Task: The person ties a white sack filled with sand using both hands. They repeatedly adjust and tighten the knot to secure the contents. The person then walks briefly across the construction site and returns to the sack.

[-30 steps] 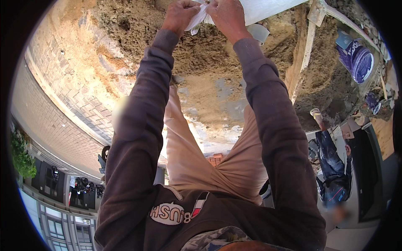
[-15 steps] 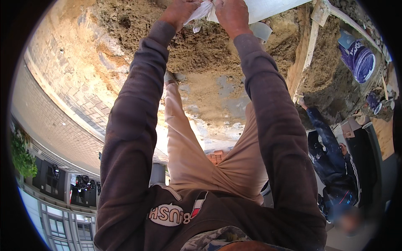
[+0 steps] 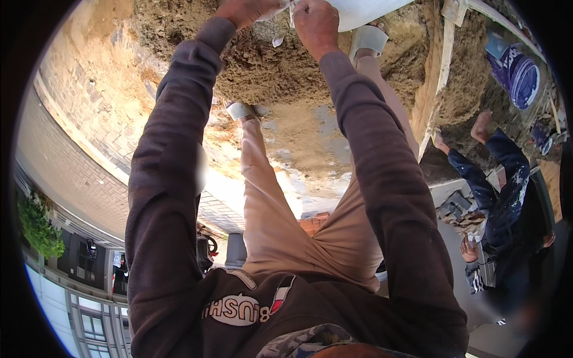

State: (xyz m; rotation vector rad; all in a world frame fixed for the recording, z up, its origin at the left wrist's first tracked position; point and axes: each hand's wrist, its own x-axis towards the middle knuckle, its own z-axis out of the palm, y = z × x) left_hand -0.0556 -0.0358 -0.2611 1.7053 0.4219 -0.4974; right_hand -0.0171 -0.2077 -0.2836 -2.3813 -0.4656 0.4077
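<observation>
White sheet [image 3: 371,11] lies at the upper edge of the view, partly cut off, above brown soil [image 3: 271,74]. Right hand [image 3: 316,25]: fingers curled together and clamped on the near left edge of the sheet. Left hand [image 3: 246,12]: beside the right, at the very top edge; its fingers are partly out of frame next to a bit of white material, so I cannot tell whether they are pinched or apart.

Compared with half a second ago: left hand sits higher and further left, the gap between the wrists is wider, and less of the sheet shows. Left sandal [image 3: 239,110] is now clear of the left sleeve [image 3: 173,149]; right sandal [image 3: 369,39] now shows with its ankle and shin beside the right sleeve [image 3: 382,155]. Small white scrap [image 3: 277,42] remains below the hands, against the soil.

Right side: wooden plank [image 3: 440,77], then purple bucket [image 3: 514,77] lying tipped. Co-worker [image 3: 507,221] now shows both legs and feet, where one leg was plain before.
</observation>
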